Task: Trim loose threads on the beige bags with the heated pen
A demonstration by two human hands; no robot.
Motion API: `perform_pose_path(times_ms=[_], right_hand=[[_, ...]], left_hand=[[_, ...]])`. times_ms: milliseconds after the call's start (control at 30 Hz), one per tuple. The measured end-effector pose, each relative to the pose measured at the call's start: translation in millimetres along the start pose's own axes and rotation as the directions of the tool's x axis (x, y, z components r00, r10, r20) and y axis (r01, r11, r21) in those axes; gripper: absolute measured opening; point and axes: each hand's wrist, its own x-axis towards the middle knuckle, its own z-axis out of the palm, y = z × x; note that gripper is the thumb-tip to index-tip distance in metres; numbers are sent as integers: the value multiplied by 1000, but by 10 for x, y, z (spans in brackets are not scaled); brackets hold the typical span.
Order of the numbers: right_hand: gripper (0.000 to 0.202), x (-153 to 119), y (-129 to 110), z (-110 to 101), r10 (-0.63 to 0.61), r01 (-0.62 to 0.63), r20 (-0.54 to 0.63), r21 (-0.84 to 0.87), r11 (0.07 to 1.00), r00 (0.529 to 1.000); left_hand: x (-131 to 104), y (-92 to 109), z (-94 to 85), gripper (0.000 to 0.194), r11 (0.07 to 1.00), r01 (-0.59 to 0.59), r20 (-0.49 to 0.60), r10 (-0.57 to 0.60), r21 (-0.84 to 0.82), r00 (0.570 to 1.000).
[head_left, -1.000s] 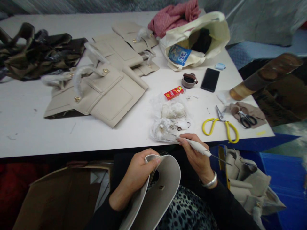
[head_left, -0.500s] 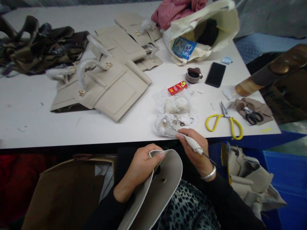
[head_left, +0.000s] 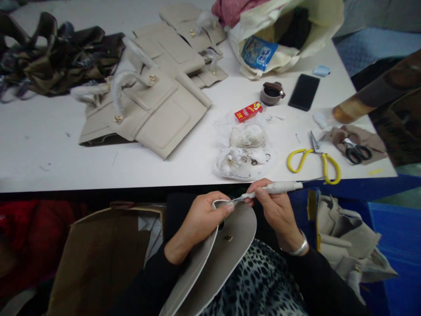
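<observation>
My left hand [head_left: 205, 216] pinches the top edge of a light beige leather piece [head_left: 235, 239], which hangs folded over my lap with a small metal fitting on its inner face. In my right hand [head_left: 274, 208] is a thin metal tool with a white wrapped handle [head_left: 284, 187]. Its tip meets the edge of the piece beside my left thumb. Just beyond, on the table, lie white fluffy wads [head_left: 238, 162] on clear plastic, with small dark rings on them.
Beige handbags [head_left: 167, 118] and dark brown bags [head_left: 66, 61] lie on the white table [head_left: 66, 169]. To the right are yellow-handled scissors [head_left: 315, 153], black-handled scissors [head_left: 357, 151], a phone [head_left: 304, 91] and a bottle [head_left: 353, 107]. A blue bin [head_left: 391, 245] holds beige pieces.
My right hand has brought the tool from the white wads down to the edge of the beige piece, and its handle now lies nearly level. The whole view has shifted slightly.
</observation>
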Motion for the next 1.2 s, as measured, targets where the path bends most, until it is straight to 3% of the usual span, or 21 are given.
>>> perform_pose_path(times_ms=[267,533,633,733,833,933,1000,1100,1200], right_hand=[[29,-45,59,-34,53,-48,65,-73,996,996],[30,-6,-30,-85,-15,78,193,-324,943,981],[35,47,-96,-80,5,77,236,-336,939,972],[38,99,-148,-127,36,55,353,-245,968,935],[34,111,-157,-216,0,70,497,-122,990,868],[30,81,-124,-275,-30,100,543,-101,990,839],[35,67,-84,-281,-35,95,474,-103,990,880],[43,92,-13,-258,-118,124,180,-22,992,977],[35,158,45,-216,-189,175,-150,-101,979,970]], left_hand=[[-35,9,39,15,1000,-26,14,26,-12,1000],[-51,34,64,13,999,-25,25,26,-20,999],[-41,23,79,13,999,-17,50,18,-31,999],[-22,-12,70,17,990,44,121,-28,-132,992],[5,-48,36,23,954,143,210,-89,-262,974],[31,-58,12,25,927,218,258,-140,-304,956],[46,-59,9,25,924,244,270,-164,-295,949],[57,-78,8,24,914,275,254,-201,-300,946],[42,-106,5,26,885,274,192,-215,-376,958]])
